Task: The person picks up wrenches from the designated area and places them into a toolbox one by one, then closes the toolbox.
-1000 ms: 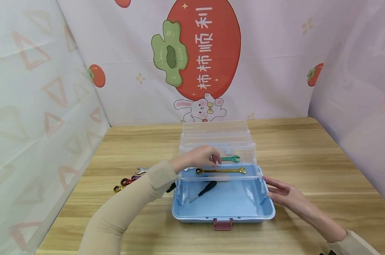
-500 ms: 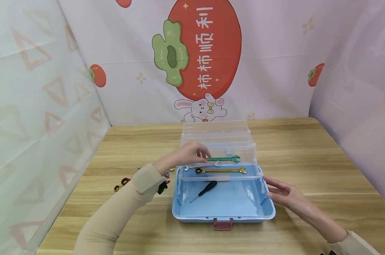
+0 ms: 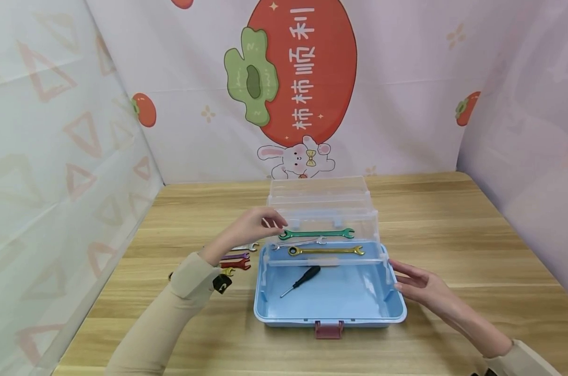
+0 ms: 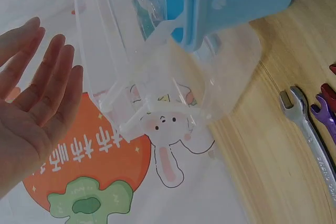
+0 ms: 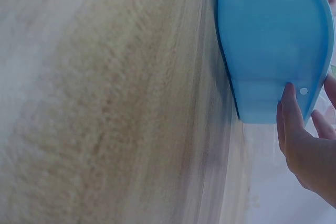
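Observation:
At the left end of a green combination wrench (image 3: 317, 234), my left hand (image 3: 256, 227) hovers with loosely bent fingers. In the left wrist view its fingers (image 4: 50, 77) are spread and hold nothing. The wrench lies in the clear tray (image 3: 368, 230) of a light blue toolbox (image 3: 331, 321), with a silver wrench (image 3: 303, 243) and a gold ratchet wrench (image 3: 326, 251). Below them in the toolbox lies a black-handled screwdriver (image 3: 307, 275). My right hand (image 3: 425, 290) touches the toolbox's right side with extended fingers; the right wrist view shows fingertips (image 5: 290, 95) against its outer wall.
Left of the toolbox, several wrenches lie on the wooden table (image 3: 453, 235), among them a red wrench (image 3: 237, 265) and a purple wrench (image 3: 237, 256), partly behind my left wrist. The toolbox's clear lid (image 3: 319, 188) stands open toward the printed backdrop (image 3: 397, 104).
My left hand has moved left, off the silver wrench and along the green one, uncovering both. More wrenches on the table now show beside the sleeve. My right hand has stayed at the toolbox.

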`<action>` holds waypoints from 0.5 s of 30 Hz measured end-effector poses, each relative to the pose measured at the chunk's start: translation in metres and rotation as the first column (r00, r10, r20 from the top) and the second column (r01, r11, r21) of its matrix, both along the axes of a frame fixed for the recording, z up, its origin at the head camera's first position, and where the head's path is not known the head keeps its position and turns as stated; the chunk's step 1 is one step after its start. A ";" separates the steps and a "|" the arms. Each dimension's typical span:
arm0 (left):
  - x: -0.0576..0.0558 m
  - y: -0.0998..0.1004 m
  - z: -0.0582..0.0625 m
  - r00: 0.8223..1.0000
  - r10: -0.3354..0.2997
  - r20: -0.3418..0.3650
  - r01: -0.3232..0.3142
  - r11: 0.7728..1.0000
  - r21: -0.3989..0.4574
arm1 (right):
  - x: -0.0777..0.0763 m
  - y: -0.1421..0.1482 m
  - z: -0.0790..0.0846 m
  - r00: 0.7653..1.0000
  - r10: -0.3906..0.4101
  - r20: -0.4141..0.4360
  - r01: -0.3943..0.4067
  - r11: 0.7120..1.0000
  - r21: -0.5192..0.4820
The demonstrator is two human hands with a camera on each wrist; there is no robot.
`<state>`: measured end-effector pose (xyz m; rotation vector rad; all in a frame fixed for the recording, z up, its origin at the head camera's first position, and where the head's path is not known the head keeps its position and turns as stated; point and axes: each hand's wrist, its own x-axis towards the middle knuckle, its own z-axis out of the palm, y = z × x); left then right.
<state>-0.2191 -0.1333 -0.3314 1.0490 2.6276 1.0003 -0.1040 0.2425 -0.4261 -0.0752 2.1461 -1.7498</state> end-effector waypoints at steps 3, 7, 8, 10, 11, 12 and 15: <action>0.003 -0.007 -0.001 0.999 0.037 -0.004 -0.037 0.999 0.006 | 0.000 0.001 0.000 1.000 0.000 -0.015 0.000 1.000 0.003; 0.007 -0.017 -0.004 0.998 0.067 -0.005 -0.067 0.998 0.021 | 0.000 0.001 0.000 1.000 0.004 -0.020 -0.004 1.000 0.009; 0.009 -0.020 -0.005 0.997 0.074 -0.006 -0.074 0.997 0.026 | 0.000 0.001 0.000 1.000 0.006 -0.018 -0.006 1.000 0.009; 0.011 -0.026 -0.007 0.996 0.088 -0.006 -0.087 0.995 0.039 | 0.001 0.001 0.000 1.000 0.008 -0.011 -0.008 1.000 0.011; 0.012 -0.029 -0.008 0.996 0.093 -0.005 -0.093 0.995 0.046 | 0.001 0.001 0.001 1.000 0.010 -0.008 -0.010 1.000 0.013; 0.013 -0.032 -0.009 0.995 0.098 -0.005 -0.098 0.994 0.055 | 0.001 0.000 0.001 1.000 0.012 -0.006 -0.012 1.000 0.015; 0.016 -0.040 -0.013 0.994 0.110 -0.004 -0.110 0.991 0.079 | 0.000 0.000 0.001 1.000 0.014 -0.001 -0.014 1.000 0.016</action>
